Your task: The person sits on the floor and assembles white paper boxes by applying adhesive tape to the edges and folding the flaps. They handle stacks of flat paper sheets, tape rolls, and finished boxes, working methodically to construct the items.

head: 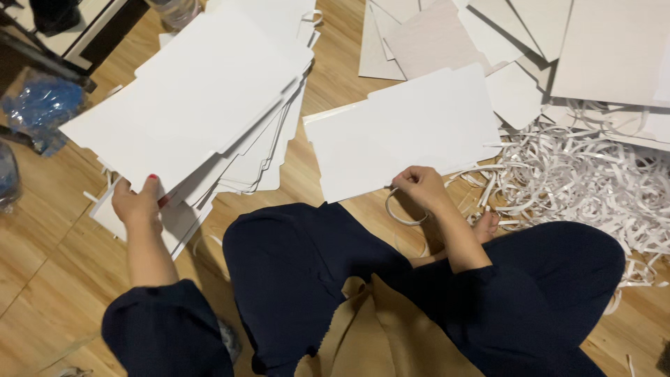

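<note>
A: Grip check. My left hand (136, 202) pinches the near edge of the top white card (188, 105) on the fanned stack (258, 157), thumb on top. My right hand (421, 187) is pressed together on a thin white strip (399, 215) at the near edge of the single card (405, 132) lying flat on the floor, in front of my knees.

B: Risks?

A: I judge the left hold shallow, at an edge only; the card could sag and drag the fanned stack askew. The strip looks thin, so a sharp tug could snap it.

B: Floor, room?

A: No surface; wooden plank floor (42, 258). A heap of curled white strips (593, 181) lies to the right, loose sheets (447, 35) behind, a blue plastic bag (38, 105) far left.
</note>
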